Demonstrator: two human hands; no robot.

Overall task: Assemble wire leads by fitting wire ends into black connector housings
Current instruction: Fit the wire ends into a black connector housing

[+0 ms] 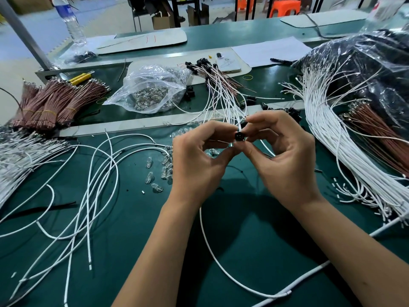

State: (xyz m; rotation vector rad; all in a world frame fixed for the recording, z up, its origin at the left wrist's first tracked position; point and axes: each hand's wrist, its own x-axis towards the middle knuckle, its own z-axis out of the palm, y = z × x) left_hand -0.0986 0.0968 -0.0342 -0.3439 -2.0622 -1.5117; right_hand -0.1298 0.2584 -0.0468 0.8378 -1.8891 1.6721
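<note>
At frame centre we pinch one black connector housing [239, 136] between left hand [199, 158] and right hand [285, 156], a small finished batch [212, 72] lying above, while large white wire bundles [332, 138] at right await, so most work seems left.

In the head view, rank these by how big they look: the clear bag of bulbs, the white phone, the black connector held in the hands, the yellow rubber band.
1. clear bag of bulbs
2. white phone
3. black connector and yellow rubber band: look alike, and the connector is nearer, so unranked.
</note>
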